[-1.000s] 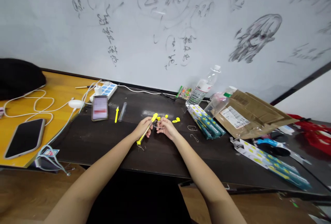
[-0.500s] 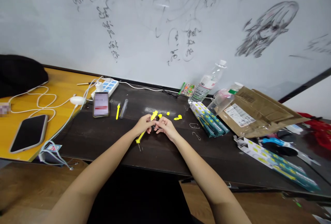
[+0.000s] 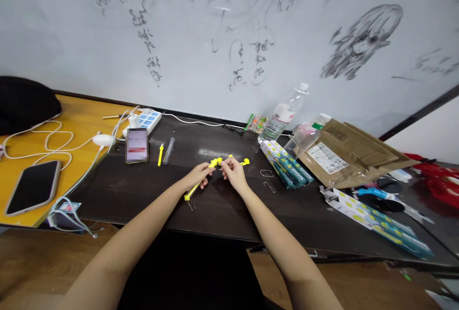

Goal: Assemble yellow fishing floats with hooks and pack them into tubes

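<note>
Head view: left hand (image 3: 197,176) gripped yellow rod (image 3: 192,190), seemingly part-built; right hand (image 3: 234,174) beside it, hold unclear; yellow piece (image 3: 245,162) right of rod lay unattached.

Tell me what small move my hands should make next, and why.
Perhaps hold the yellow rod steady in the left hand and settle the right hand on its far end: the left hand grips the rod, and the right hand is close beside that end, though contact is unclear.
</note>
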The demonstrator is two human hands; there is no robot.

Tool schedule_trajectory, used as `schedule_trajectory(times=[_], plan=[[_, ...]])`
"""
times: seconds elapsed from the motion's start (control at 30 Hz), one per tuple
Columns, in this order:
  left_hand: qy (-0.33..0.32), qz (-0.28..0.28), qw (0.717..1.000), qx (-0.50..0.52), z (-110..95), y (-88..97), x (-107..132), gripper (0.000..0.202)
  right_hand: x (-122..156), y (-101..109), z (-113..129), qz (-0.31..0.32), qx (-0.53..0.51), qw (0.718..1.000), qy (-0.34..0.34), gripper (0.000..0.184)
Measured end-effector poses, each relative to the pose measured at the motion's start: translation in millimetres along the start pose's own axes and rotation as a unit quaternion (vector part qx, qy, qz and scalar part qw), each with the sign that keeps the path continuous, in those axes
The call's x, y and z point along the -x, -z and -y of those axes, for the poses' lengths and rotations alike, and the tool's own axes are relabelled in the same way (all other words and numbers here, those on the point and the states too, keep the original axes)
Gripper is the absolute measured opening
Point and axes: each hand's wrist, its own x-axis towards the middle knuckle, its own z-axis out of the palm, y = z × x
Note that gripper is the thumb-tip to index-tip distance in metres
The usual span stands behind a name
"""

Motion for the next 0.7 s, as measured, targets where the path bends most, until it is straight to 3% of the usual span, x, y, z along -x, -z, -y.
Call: schedule_trajectory(times=[0.17, 0.37, 0.7], plan=[[-0.004, 0.056, 0.998, -0.033, 5.1, -1.1, 0.3, 0.027, 3.5, 2.2, 3.2, 0.000, 0.121, 0.991, 0.054, 0.028], [-0.028, 0.076, 0.994, -0.069, 8.1, 0.6, 0.4, 0.031, 4.8, 2.1, 4.9, -0.018, 0.222, 0.967, 0.126, 0.021], [-0.028, 0.081, 0.992, -0.094, 6.0, 0.1, 2.0, 0.025, 5.9, 4.3, 7.3, 0.017, 0.313, 0.941, 0.130, 0.017]])
